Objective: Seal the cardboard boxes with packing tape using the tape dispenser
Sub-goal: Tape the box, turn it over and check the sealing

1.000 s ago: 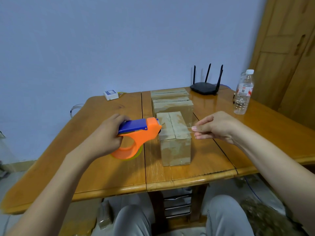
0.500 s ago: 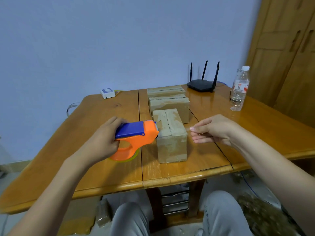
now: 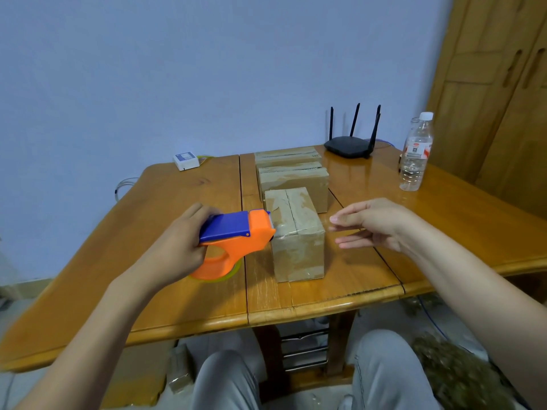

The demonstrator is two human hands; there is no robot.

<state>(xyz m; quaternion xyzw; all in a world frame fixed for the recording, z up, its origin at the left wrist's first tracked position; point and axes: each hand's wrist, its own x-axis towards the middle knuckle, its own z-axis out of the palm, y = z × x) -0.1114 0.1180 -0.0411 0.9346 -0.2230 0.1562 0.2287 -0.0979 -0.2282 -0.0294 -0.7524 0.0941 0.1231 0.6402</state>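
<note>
The person sits at a wooden table (image 3: 183, 220) with both arms stretched out over it. The left hand (image 3: 177, 247) grips the handle of an orange and blue tape dispenser (image 3: 236, 241), fingers curled round it, and the dispenser's toothed front edge sits against the upper left edge of the nearest cardboard box (image 3: 296, 235). A strip of clear tape (image 3: 299, 230) runs across the top of that box from the dispenser toward the right side. The right hand (image 3: 376, 223) hovers just right of the box, fingers stretched out fairly straight and loosely together, thumb lying above them; whether the fingertips touch the end of the tape I cannot tell. Behind the near box stands a second cardboard box (image 3: 296, 182), touching or almost touching it, and behind that a third box (image 3: 288, 155), the three in a row running away toward the wall. At the far end of the table sits a black router (image 3: 349, 145) with upright antennas, to its right a clear plastic water bottle (image 3: 414, 155), and on the far left a small white adapter box (image 3: 186, 161).
</note>
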